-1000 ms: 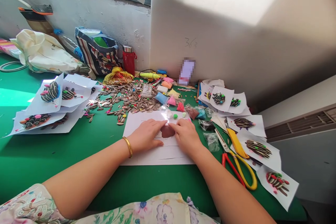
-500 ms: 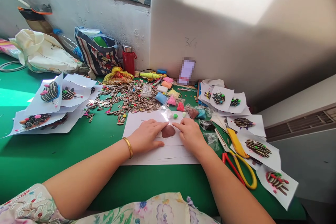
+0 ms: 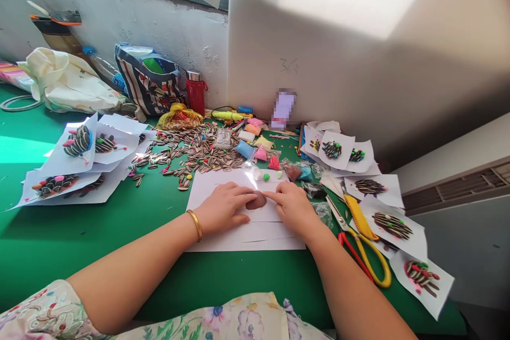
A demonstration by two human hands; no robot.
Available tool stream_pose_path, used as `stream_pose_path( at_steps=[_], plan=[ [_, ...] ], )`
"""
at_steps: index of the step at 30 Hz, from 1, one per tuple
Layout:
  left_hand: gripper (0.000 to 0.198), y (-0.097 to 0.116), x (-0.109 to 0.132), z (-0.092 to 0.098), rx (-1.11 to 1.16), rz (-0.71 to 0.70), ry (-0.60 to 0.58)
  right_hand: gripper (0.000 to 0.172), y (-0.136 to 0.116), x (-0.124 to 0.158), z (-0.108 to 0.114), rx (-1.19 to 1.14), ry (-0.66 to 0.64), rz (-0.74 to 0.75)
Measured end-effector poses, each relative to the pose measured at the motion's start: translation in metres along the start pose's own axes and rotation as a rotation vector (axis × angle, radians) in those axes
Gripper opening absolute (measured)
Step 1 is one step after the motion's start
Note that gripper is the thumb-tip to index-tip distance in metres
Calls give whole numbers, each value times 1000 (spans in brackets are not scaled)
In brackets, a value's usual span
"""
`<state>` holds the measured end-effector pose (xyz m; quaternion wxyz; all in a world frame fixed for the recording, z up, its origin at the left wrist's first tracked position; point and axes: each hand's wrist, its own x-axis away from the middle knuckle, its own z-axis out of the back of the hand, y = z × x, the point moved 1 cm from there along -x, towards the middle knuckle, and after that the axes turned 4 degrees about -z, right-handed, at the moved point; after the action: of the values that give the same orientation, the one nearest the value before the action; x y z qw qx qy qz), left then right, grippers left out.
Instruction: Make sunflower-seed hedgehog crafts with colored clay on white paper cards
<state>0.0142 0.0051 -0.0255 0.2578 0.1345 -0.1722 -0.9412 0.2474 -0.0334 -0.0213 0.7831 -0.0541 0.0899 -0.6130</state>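
Note:
A flattened brown piece of modelling clay [image 3: 257,202] lies on a white sheet of paper [image 3: 243,234] in front of me. My left hand [image 3: 223,206] rests on the paper at the clay's left, fingers stretched out, its fingertips at the clay's upper left edge and the thumb below. From the other side, my right hand [image 3: 294,204] reaches in with its index finger extended onto the clay's upper edge; its other fingers are curled and partly hidden. Just above the clay sit a green clay ball [image 3: 266,177] and a pale ball [image 3: 279,174].
Sunflower seeds [image 3: 211,151] are heaped behind the paper, beside bagged coloured clay [image 3: 244,150]. Scissors [image 3: 364,247] and a yellow utility knife [image 3: 358,217] lie right. Seed pictures on paper flank both sides [image 3: 59,191]. A red bottle [image 3: 195,93] and striped bag [image 3: 147,79] stand behind.
My right index fingertip has shifted left, along the top of the clay. The left fingers have moved slightly down onto its edge, and the clay's upper part is now more covered.

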Motion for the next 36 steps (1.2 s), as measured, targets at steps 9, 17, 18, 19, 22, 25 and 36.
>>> stream_pose_path(
  at_steps=[9,17,18,19,22,25,36],
  plan=[
    [55,1,-1,0,-17,-3,-3,47,0,0,1,4,-6,26],
    [56,1,-1,0,-12,-6,-8,46,4,5,3,38,-63,89],
    [55,1,-1,0,-15,-6,-3,46,4,5,4,23,-60,83],
    [54,1,-1,0,-17,-7,1,45,5,5,4,0,-51,76],
    [53,1,-1,0,-20,-8,2,35,6,3,6,-96,5,40],
    [52,1,-1,1,-17,-2,-7,12,5,0,5,-154,43,-11],
    [50,0,-1,0,-36,-9,-17,27,-7,-11,-7,-38,26,-53]
  ],
)
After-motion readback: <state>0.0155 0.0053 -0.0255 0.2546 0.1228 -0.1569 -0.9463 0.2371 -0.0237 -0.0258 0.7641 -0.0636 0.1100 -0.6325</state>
